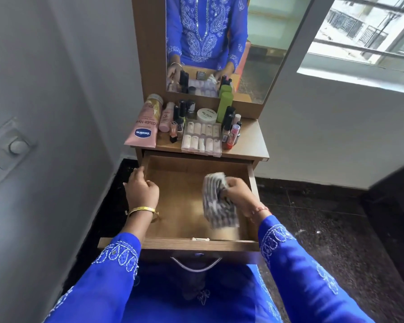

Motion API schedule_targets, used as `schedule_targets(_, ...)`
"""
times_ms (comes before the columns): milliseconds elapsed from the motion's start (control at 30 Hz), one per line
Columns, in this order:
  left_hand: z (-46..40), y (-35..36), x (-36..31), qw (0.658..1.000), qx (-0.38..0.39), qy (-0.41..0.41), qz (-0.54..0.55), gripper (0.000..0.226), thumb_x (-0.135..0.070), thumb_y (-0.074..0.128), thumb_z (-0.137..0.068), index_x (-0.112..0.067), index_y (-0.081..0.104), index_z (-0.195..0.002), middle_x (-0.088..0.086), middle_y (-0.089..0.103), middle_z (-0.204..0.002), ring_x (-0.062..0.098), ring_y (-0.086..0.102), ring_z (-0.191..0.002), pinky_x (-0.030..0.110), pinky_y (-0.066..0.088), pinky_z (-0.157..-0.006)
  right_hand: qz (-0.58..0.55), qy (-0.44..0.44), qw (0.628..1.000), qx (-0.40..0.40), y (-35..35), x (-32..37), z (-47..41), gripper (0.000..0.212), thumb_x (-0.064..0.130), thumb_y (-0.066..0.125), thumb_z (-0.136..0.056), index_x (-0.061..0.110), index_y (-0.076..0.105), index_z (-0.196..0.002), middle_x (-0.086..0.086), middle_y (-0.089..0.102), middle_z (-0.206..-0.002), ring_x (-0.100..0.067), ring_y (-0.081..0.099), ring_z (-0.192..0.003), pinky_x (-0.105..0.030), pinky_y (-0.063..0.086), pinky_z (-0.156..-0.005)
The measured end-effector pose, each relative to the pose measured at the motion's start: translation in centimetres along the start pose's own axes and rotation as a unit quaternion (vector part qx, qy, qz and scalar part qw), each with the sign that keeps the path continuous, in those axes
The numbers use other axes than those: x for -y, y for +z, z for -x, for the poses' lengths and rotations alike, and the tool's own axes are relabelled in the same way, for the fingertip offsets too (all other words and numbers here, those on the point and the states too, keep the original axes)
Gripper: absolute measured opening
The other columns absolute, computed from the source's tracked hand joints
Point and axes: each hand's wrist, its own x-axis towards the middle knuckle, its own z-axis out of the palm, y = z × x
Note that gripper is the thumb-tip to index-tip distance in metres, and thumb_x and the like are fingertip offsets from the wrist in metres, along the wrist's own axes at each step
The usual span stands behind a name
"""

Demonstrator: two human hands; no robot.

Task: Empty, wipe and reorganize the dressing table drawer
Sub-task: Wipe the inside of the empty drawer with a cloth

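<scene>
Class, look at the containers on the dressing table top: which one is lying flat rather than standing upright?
The large pink Vaseline lotion tube at the top's left edge. It lies flat, gold cap toward the mirror, while the green bottle and dark bottles stand upright.

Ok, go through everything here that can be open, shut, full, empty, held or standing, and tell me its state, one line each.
drawer: pulled open, emptied of items
striped cloth: bunched, inside the drawer
right hand: grips the cloth
left hand: on the drawer's left side wall
Vaseline tube: lying on the tabletop
green bottle: upright, capped
white jar: lid on
clear nail box: flat, lid state unclear
</scene>
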Motion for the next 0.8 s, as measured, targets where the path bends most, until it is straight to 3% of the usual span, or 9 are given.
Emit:
schedule_targets(133, 0.4, -0.2, -0.3, 1.000, 0.011, -0.017, 0.000, 0.052, 0.001, 0.040, -0.085, -0.007, 0.039, -0.137, 0.014, 0.043, -0.142, 0.031, 0.041, -0.130, 0.039, 0.032, -0.110, -0.112, 0.066, 0.966, -0.223, 1.9, -0.6, -2.8, 0.032, 0.003, 0.056, -0.078, -0.002, 0.053, -0.109, -0.020, 0.065, -0.107, -0.033, 0.063, -0.096, -0.034, 0.051, -0.081)
schedule_targets(267, 0.6, -0.2, -0.3, 1.000, 0.019, -0.023, -0.008, 0.053, 0.001, 0.039, -0.086, -0.008, 0.038, -0.138, 0.013, 0.043, -0.142, 0.030, 0.043, -0.129, 0.036, 0.035, -0.105, -0.135, 0.114, 0.938, -0.299, 2.4, 0.1, -4.7, 0.041, -0.002, 0.052, -0.084, -0.007, 0.036, -0.121, -0.027, 0.053, -0.125, -0.040, 0.052, -0.116, -0.036, 0.041, -0.094)
schedule_targets(367, 0.8, -0.1, -0.3, 1.000, 0.011, -0.021, -0.004, 0.053, 0.002, 0.038, -0.085, -0.007, 0.039, -0.138, 0.012, 0.044, -0.142, 0.029, 0.043, -0.129, 0.036, 0.035, -0.105, -0.164, 0.125, 0.926, -0.315, 3.1, 1.5, -6.1, 0.057, 0.002, 0.061, -0.083, -0.008, 0.029, -0.128, -0.032, 0.044, -0.132, -0.042, 0.047, -0.120, -0.037, 0.038, -0.098)
schedule_targets(467, 0.6, -0.1, -0.3, 0.999, -0.004, -0.037, 0.013, 0.054, 0.003, 0.037, -0.084, -0.010, 0.042, -0.136, 0.010, 0.045, -0.141, 0.028, 0.044, -0.128, 0.035, 0.036, -0.104, -0.063, 0.076, 0.956, -0.277, 5.7, 1.8, -6.3, 0.075, 0.006, 0.062, -0.085, -0.010, 0.014, -0.140, -0.032, 0.024, -0.143, -0.041, 0.040, -0.126, -0.032, 0.032, -0.103)
schedule_targets(567, 0.4, -0.2, -0.4, 0.999, -0.012, -0.049, 0.019, 0.054, 0.004, 0.037, -0.083, -0.011, 0.045, -0.134, 0.008, 0.047, -0.140, 0.027, 0.046, -0.127, 0.033, 0.036, -0.103, 0.029, -0.067, 0.985, -0.158, 9.7, 2.9, -6.0, 0.057, -0.004, 0.045, -0.089, -0.003, 0.022, -0.140, -0.027, 0.029, -0.142, -0.040, 0.046, -0.120, -0.037, 0.039, -0.099)
schedule_targets(667, 0.4, -0.3, -0.4, 0.999, -0.012, -0.048, 0.022, 0.055, 0.006, 0.038, -0.081, -0.010, 0.047, -0.133, 0.010, 0.048, -0.139, 0.026, 0.045, -0.127, 0.029, 0.034, -0.103, 0.121, -0.199, 0.972, -0.036, 13.8, 5.3, -6.0, 0.050, 0.002, 0.041, -0.091, 0.005, 0.028, -0.138, -0.024, 0.031, -0.141, -0.040, 0.049, -0.118, -0.040, 0.044, -0.097)
schedule_targets(800, 0.4, -0.4, -0.5, 0.997, -0.024, -0.056, 0.038, 0.055, 0.006, 0.038, -0.081, -0.012, 0.049, -0.131, 0.008, 0.050, -0.138, 0.026, 0.045, -0.128, 0.029, 0.034, -0.102, 0.178, -0.228, 0.957, 0.013, 14.4, 6.3, -6.4, 0.041, 0.019, 0.044, -0.095, 0.010, 0.039, -0.134, -0.017, 0.038, -0.141, -0.032, 0.043, -0.126, -0.034, 0.035, -0.105)
